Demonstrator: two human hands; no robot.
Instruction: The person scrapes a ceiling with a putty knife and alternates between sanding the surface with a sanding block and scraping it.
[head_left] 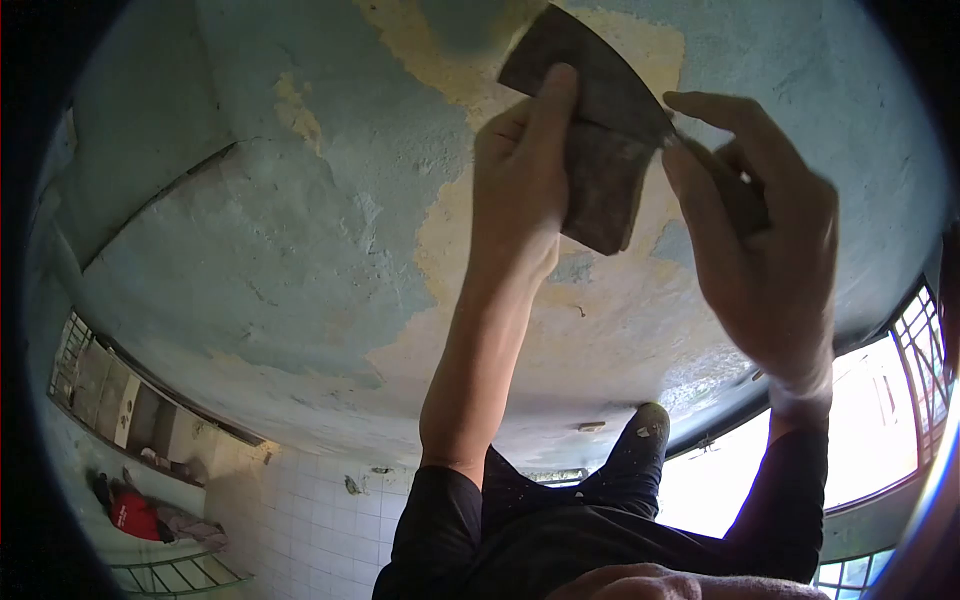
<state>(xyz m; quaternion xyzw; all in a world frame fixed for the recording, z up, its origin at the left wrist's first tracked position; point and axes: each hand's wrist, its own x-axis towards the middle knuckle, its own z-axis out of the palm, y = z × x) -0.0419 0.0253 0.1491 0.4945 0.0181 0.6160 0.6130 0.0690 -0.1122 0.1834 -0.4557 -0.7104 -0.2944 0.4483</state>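
I look up at a ceiling [300,250] with pale blue-green paint and bare yellowish patches where the paint is gone. A wide, dark scraper blade [600,160] lies flat against the ceiling at a bare patch. My left hand [520,170] is raised, its fingers and thumb pressing on the blade's left side. My right hand [760,240] grips the scraper's handle [735,190], with the index finger stretched out above it. Both arms wear black sleeves; the left one is pushed up to the elbow.
A bright window with a metal grille [900,400] fills the lower right. A white tiled wall [310,520] is at lower left, with a high shelf recess [130,410], a red item [133,512] and a wire rack [180,572]. Paint-speckled black clothing [560,530] spans the bottom.
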